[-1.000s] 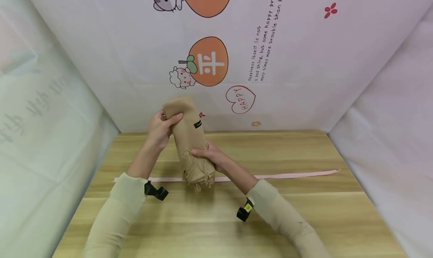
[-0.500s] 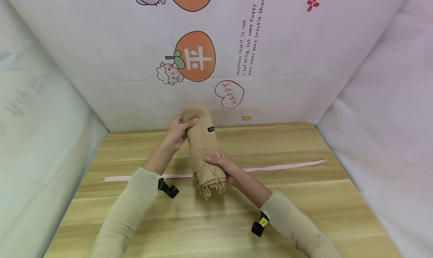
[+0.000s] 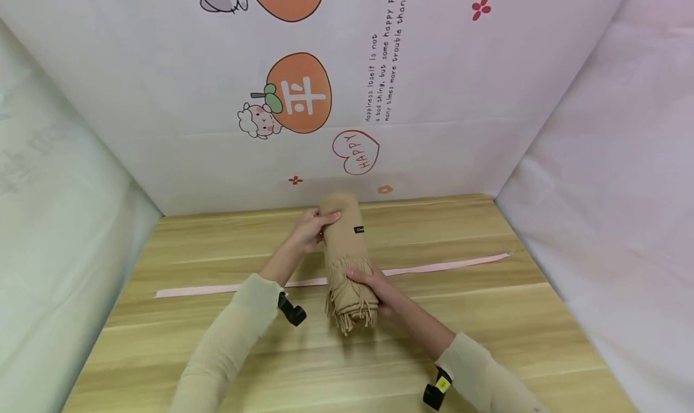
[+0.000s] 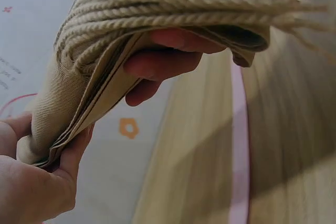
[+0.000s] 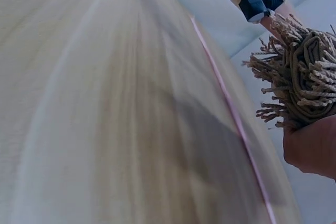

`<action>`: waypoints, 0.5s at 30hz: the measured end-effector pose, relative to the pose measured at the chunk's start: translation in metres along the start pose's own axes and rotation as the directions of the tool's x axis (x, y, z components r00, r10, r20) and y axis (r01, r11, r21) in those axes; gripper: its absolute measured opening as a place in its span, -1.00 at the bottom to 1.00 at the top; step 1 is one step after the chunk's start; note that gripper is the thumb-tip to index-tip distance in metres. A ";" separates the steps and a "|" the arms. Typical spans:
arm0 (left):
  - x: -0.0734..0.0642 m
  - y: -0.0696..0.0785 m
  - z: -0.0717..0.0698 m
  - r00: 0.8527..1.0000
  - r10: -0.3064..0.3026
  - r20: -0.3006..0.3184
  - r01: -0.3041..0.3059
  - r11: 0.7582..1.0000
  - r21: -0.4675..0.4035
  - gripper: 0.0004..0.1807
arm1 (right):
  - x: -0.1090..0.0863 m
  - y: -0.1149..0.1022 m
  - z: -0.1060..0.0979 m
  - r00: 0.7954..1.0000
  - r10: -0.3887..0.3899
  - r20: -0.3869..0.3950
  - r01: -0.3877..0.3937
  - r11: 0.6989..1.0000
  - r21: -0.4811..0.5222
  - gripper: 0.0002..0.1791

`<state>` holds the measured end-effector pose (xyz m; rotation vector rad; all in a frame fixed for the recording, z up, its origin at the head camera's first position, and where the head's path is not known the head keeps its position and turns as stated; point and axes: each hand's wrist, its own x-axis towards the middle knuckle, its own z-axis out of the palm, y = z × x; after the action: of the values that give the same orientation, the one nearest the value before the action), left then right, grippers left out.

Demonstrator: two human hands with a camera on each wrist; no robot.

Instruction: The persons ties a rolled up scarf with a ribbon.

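A folded tan scarf [image 3: 343, 244] with twisted fringe and a small black label is held above the table, its fringed end toward me. My left hand [image 3: 312, 227] grips the far end at its left edge, thumb on top. Around the fringed end curls my right hand [image 3: 374, 286], thumb over the fringe and fingers underneath. In the left wrist view the layered edge of the scarf [image 4: 58, 93] shows between the left hand's [image 4: 39, 182] thumb and fingers. Folded layers of the scarf [image 5: 310, 77] face the right wrist view, above part of the right hand [image 5: 315, 148].
The wooden table [image 3: 461, 316] has a pink tape strip [image 3: 450, 265] running across it. Behind stands a white printed backdrop [image 3: 434, 100], with white sheets at both sides. Each wrist wears a black camera [image 3: 293, 310].
Both hands have carried the scarf lower and to the right in the head view, and it looks more upright there. The head view has also shifted slightly. Both grips stay the same.
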<state>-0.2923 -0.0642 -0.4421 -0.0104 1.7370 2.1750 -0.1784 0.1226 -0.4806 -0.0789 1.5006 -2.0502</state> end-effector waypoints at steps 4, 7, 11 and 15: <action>0.010 -0.016 0.006 0.999 -0.047 -0.011 0.047 0.998 0.035 -0.51 | -0.004 0.009 -0.008 0.999 0.026 -0.043 -0.026 1.000 -0.002 -0.39; 0.016 -0.028 0.011 0.997 -0.078 -0.024 0.080 0.994 0.073 -0.50 | -0.006 0.015 -0.014 0.996 0.048 -0.077 -0.048 0.999 0.002 -0.41; 0.025 -0.042 0.017 0.995 -0.094 -0.023 0.096 0.989 0.114 -0.53 | -0.007 0.023 -0.021 0.990 0.070 -0.119 -0.071 0.997 0.001 -0.42; 0.033 -0.054 0.022 0.996 -0.090 -0.026 0.093 0.983 0.156 -0.51 | -0.009 0.030 -0.028 0.984 0.085 -0.159 -0.081 0.996 0.036 -0.39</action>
<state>-0.3034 -0.0250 -0.4952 -0.0702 1.8756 1.9751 -0.1686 0.1451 -0.5141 0.1613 1.5416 -2.0515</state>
